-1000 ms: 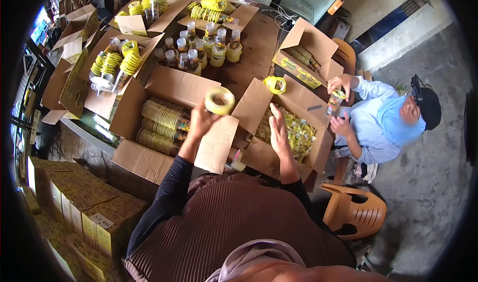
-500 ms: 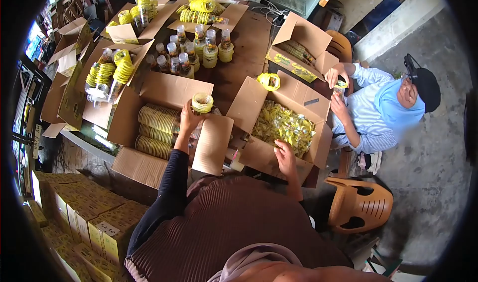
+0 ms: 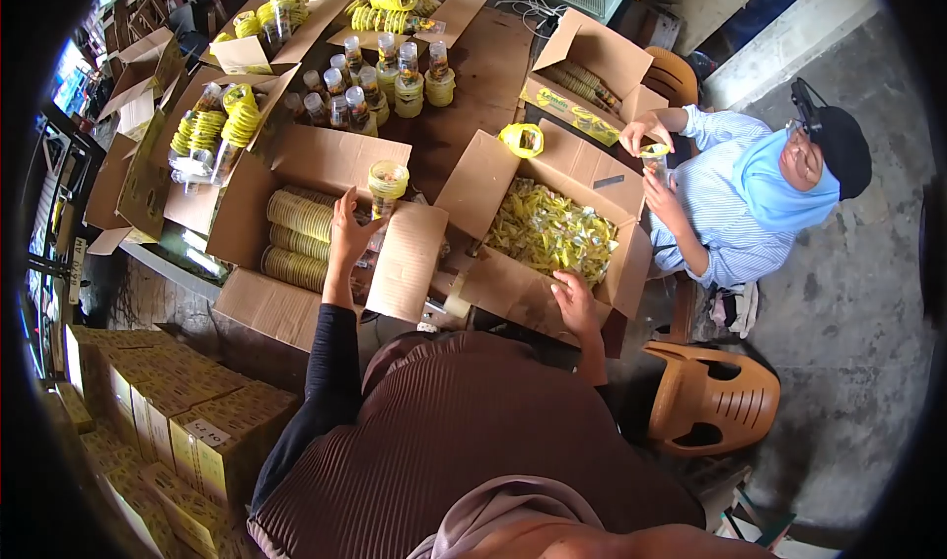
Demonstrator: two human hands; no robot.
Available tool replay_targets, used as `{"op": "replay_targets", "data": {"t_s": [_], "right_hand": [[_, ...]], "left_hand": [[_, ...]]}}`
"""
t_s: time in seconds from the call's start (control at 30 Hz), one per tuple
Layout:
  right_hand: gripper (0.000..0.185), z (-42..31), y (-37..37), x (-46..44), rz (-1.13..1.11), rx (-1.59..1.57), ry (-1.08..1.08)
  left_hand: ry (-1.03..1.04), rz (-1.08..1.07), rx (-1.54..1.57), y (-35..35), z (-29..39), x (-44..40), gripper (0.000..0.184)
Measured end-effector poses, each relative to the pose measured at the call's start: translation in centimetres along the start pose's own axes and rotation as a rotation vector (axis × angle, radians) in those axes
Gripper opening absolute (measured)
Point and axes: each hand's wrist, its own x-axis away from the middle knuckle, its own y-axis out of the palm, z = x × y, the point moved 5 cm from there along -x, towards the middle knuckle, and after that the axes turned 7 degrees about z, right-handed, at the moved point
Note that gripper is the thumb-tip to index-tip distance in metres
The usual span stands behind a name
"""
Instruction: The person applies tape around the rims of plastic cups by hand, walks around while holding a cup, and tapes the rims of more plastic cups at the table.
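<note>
At the left edge of the worktop (image 3: pixel 493 56), a carton (image 3: pixel 190 206) holds columns of yellow-rimmed cups (image 3: pixel 205 130), presumably nested to save room. Right of it, by the near edge, the cup carton (image 3: pixel 242 204) has its flaps folded out, which seems to give my arm a free way in. Its nested cups (image 3: pixel 296 214) lie on their sides in rows, rims close together.

My left arm stretches forward across this carton, elbow slightly bent, wrist raised. The left grip (image 3: pixel 348 231) is spread, fingers pointing up and thumb parted to the right. A lidded cup (image 3: pixel 388 182) is upright just beyond the thumb, near the carton's far right corner; I cannot tell whether my thumb touches it or what is under its base. Towards the far edge, standing cups (image 3: pixel 408 71) are grouped upright, likely for steadiness.

To the right, the packet carton (image 3: pixel 478 179) holds a loose heap of yellow packets (image 3: pixel 552 223), its walls apparently keeping them from spilling. My right forearm angles up to its near right corner; the right grip (image 3: pixel 575 302) is loosely curled, fingers parted, with nothing in it. Past the worktop's right edge, a co-worker's hands (image 3: pixel 648 137) steady another cup (image 3: pixel 655 156), one at its top, one lower.
</note>
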Motion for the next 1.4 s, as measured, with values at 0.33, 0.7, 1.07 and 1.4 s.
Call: {"op": "replay_targets", "data": {"t_s": [0.33, 0.7, 1.07, 1.4], "right_hand": [[0.028, 2.1, -6.9, 1.9, 0.032, 0.165, -0.157], [0.035, 4.9, -4.9, 0.6, -0.106, 0.132, -0.194], [0.062, -2.2, 6.7, -19.1, -0.043, 0.356, -0.454], [0.090, -4.1, 10.4, -28.5, 0.092, 0.593, -0.359]], "left_hand": [[-0.049, 0.030, -0.001, -0.6, 6.8, 6.2, 0.055], [-0.047, -0.047, 0.018, 0.2, 12.7, 12.4, 0.050], [-0.130, -0.036, -0.011, -4.9, 11.1, 15.3, 0.041], [-0.275, 0.084, -0.034, -9.3, 6.2, 16.3, 0.043]]}}
